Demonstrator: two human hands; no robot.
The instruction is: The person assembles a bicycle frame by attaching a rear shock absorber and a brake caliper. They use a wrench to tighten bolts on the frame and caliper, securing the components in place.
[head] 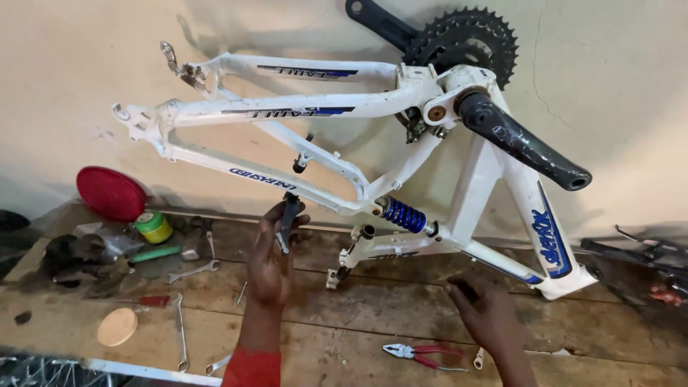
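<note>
Left hand (271, 258) gripping a small dark brake arm (288, 215), fingers wrapped round its lower end, lifting it up close to the lower tube of the white bike frame (315, 107), probably so the part lines up with its mount. Right hand (487, 315) hovering low over the wooden workbench (344, 315), pinching something small and dark at the fingertips, too tiny to make out. Frame sitting upside down, leaning on the pale wall (86, 57), blue coil shock (403, 215) just right of the left hand, black crank arm (523, 147) and chainrings (469, 36) poking up top, keeping everything reachable. Red-handled pliers (419, 353) lying right between the wrists. Spanners (192, 271), a green tape roll (154, 226) and a red round lid (111, 193) scattering off to the left, parking within arm's reach.
</note>
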